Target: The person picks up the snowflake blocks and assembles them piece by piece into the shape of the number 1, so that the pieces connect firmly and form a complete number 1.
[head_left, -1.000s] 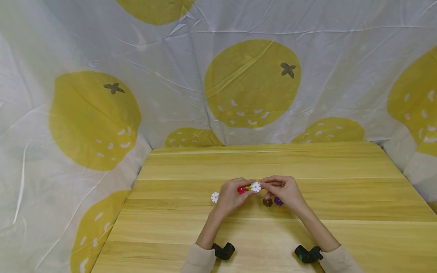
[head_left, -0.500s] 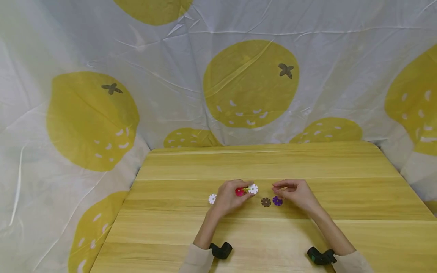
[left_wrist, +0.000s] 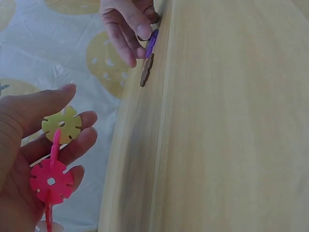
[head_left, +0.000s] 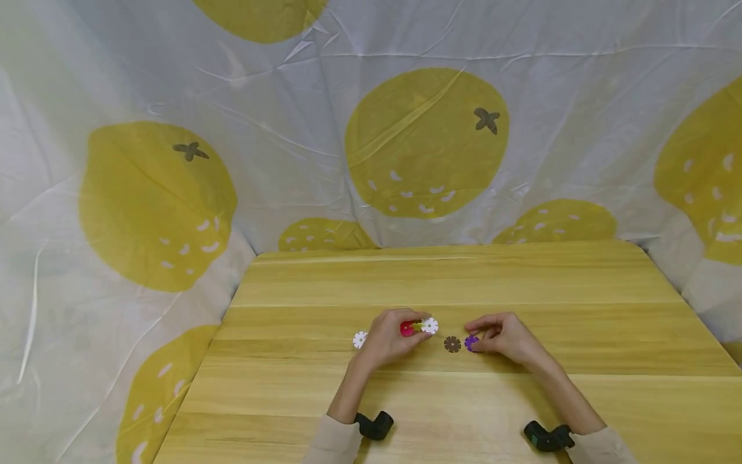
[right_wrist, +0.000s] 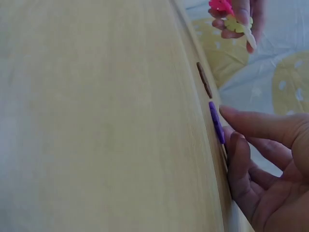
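My left hand (head_left: pixel 390 340) holds a chain of slotted flower-shaped plastic discs clear of the table. In the left wrist view, a yellow disc (left_wrist: pixel 68 129) and a pink disc (left_wrist: pixel 42 181) are joined by other pink-red pieces, while the head view shows a white disc (head_left: pixel 429 327) at the chain's right end, between thumb and fingers. My right hand (head_left: pixel 511 339) is low at a purple disc (right_wrist: pixel 216 121) lying on the table. Its thumb and fingertips are spread around that disc, right at its edge. Just left of the purple one lies a brown disc (head_left: pixel 452 345).
Another white disc (head_left: pixel 359 339) lies on the wooden table (head_left: pixel 464 277), left of the left hand and partly behind it. A lemon-print cloth (head_left: pixel 290 129) hangs behind the table and at its sides. Black wrist devices (head_left: pixel 375 426) are worn on both forearms.
My right hand has left the white end of the chain, moved right and come down to the purple disc. The left hand still holds the chain, slightly lower.
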Motion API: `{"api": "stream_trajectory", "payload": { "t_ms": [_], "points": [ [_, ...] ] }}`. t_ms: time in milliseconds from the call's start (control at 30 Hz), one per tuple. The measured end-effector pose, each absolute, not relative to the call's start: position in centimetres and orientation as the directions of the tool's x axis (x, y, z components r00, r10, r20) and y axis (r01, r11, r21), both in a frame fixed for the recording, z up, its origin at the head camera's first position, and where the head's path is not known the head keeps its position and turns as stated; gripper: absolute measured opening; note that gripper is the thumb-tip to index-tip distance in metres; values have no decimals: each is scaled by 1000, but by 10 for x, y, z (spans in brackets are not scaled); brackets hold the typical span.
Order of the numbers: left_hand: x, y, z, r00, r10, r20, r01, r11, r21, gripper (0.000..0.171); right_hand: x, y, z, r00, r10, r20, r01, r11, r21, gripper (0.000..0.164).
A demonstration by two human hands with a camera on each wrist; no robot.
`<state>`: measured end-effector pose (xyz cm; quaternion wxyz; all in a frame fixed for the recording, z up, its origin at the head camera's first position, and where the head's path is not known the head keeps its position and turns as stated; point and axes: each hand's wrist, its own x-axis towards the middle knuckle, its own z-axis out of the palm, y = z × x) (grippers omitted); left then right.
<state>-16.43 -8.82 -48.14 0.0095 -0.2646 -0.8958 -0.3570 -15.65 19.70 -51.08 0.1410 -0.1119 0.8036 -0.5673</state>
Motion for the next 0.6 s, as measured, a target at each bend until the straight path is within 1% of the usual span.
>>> {"api": "stream_trajectory", "payload": {
  "t_ms": [167,333,433,600],
  "points": [
    [-163,-89,-481,-861,469,196,472,595,651,32,-157,198,-510,-918,-390,-71,-84,364,-927,42],
    [-163,-89,-481,-860,470,198,467,566,679,32,-156,196,-507,-910,-412,-37,-158,427,-890,34],
    [-164,-89,-480,-858,472,203,468,557,686,31,-156,195,-505,-914,-403,-44,-157,452,-878,29],
    [-163,-90,-480,-858,477,193,463,551,694,31,-155,195,-503,-914,-401,-56,-147,456,-878,26]
  ]
}}
